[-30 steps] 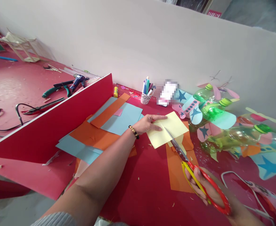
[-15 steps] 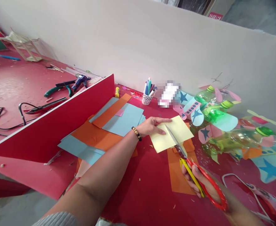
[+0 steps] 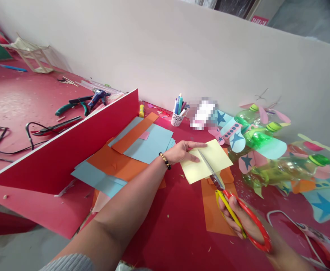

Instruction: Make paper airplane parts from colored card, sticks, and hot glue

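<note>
My left hand [image 3: 184, 151] grips a pale yellow sheet of paper [image 3: 220, 156] by its left part, thumb and forefinger lying across the top face. Below and to the right, my right hand [image 3: 235, 214] is closed round the red and yellow handles of a pair of scissors [image 3: 216, 180]. Their metal blades lie over the middle of the yellow sheet, pointing up and left toward my left thumb. Whether the blades have cut into the sheet I cannot tell for sure. Under the sheet and the scissors lies orange paper [image 3: 214, 218], partly covered.
Blue paper [image 3: 156, 141] and orange strips [image 3: 136, 131] lie to the left, beside a red divider board [image 3: 69, 150]. Behind stand a pen cup [image 3: 177, 119] and a glue stick [image 3: 141, 110]. Decorated green bottles [image 3: 289, 169] crowd the right, near a glue gun [image 3: 317, 235] with a white cord.
Both hands, the paper and the scissors hold nearly the same pose. The whole scene sits slightly further right in the view, as the camera has turned a little.
</note>
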{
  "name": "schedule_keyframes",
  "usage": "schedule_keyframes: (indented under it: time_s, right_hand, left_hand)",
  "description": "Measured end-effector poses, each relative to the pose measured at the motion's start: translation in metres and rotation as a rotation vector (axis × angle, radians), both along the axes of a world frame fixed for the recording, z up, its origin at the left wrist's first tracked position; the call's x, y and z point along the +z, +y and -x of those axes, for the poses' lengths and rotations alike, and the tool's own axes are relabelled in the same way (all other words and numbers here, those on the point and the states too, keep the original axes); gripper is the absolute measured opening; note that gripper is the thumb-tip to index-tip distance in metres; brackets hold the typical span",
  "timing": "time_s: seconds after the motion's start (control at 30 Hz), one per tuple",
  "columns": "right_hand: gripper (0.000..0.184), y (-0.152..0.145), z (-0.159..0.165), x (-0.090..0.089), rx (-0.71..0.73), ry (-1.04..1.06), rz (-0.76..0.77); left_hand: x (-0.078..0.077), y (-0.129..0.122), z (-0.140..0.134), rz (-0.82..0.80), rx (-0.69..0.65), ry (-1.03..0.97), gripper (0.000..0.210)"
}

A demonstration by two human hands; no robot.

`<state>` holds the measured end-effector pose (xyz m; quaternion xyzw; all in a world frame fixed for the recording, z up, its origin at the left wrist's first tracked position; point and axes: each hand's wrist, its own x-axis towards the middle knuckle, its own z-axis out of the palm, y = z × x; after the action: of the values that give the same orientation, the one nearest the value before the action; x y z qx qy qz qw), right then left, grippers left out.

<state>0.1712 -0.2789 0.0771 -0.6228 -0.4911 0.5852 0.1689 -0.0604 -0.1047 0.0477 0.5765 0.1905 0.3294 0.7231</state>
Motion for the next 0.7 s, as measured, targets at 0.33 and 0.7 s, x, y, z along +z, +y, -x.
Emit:
schedule_keyframes:
  time_s: [0.33,0.7]
  right_hand:
    - [0.056,0.002,0.003,0.004,-0.003,0.041,0.016]
    - [0.054,0.004,0.011,0.008,-0.110,0.078,0.045]
  left_hand:
    - [0.001,0.000,0.000,0.026,-0.006,-0.003,0.070]
    - [0.000,-0.001,-0.002,0.030,-0.026,-0.039,0.075]
